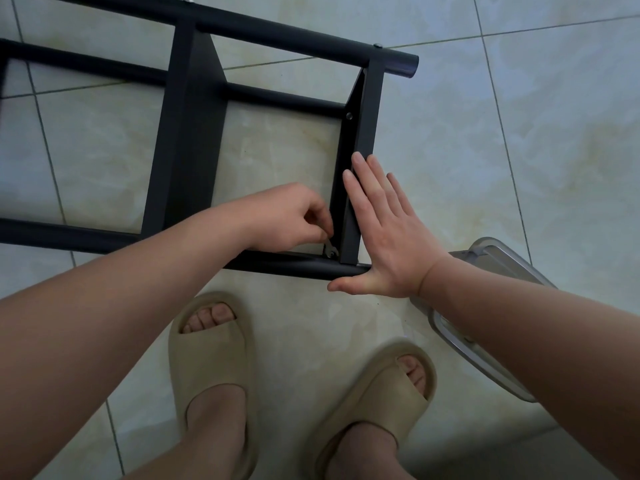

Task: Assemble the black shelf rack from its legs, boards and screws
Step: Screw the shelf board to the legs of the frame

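— Where the black shelf rack (194, 133) lies on its side on the tiled floor (519, 150), what are the hands doing?

— The left hand (291, 216) has its fingers curled and pinched together on a small metal tool (329, 250). The tool's tip sits at the inner corner where the end board (363, 133) meets the near leg (294, 266). The right hand (388, 237) is flat, fingers straight and together, pressed against the outer face of that end board, with the thumb spread under the tip of the near leg.

— And the rest of the frame?

— A middle board (187, 143) spans from the near leg to the far leg (311, 39). A screw head (349, 115) shows on the inside of the end board.

— Any container nearby?

— A greyish, see-through plastic container (498, 268) sits on the floor just right of the rack's corner, partly hidden by the right forearm. I cannot tell what is in it.

— Anything else?

— Two feet in beige slippers (211, 368) stand just in front of the near leg.
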Available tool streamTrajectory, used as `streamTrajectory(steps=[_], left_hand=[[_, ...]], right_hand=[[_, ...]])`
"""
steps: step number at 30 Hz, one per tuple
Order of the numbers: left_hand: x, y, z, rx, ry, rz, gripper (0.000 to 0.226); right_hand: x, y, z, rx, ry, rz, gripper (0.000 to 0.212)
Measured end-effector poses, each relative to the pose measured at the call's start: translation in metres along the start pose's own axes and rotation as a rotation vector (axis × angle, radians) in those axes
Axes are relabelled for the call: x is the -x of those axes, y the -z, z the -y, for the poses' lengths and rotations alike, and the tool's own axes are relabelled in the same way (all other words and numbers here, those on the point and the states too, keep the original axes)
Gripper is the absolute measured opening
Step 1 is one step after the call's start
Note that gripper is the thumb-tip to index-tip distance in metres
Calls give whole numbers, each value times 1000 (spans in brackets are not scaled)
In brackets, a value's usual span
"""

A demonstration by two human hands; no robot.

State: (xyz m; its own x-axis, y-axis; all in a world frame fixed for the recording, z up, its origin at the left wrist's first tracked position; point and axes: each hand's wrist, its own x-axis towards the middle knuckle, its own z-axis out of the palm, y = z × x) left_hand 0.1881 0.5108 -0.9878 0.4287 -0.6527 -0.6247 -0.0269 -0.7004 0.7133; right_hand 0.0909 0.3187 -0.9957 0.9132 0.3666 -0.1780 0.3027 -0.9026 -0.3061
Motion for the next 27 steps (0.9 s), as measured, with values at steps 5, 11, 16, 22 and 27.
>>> streamTrajectory(steps=[5, 11, 16, 22, 27], left_hand=[[-2, -5, -3, 393, 183, 67, 8], [-5, -11, -5, 567, 227, 11, 7], [-5, -13, -3, 761, 281, 18, 7], [-5, -13, -4, 770, 260, -64, 3], [-4, -12, -4, 706, 267, -105, 11]], right_hand=[[0, 0, 0, -7, -2, 7, 134], [-1, 0, 0, -15, -4, 9, 134], [-1, 1, 1, -23, -6, 6, 134], [-2, 2, 2, -20, -9, 18, 134], [-2, 2, 2, -15, -8, 14, 133]])
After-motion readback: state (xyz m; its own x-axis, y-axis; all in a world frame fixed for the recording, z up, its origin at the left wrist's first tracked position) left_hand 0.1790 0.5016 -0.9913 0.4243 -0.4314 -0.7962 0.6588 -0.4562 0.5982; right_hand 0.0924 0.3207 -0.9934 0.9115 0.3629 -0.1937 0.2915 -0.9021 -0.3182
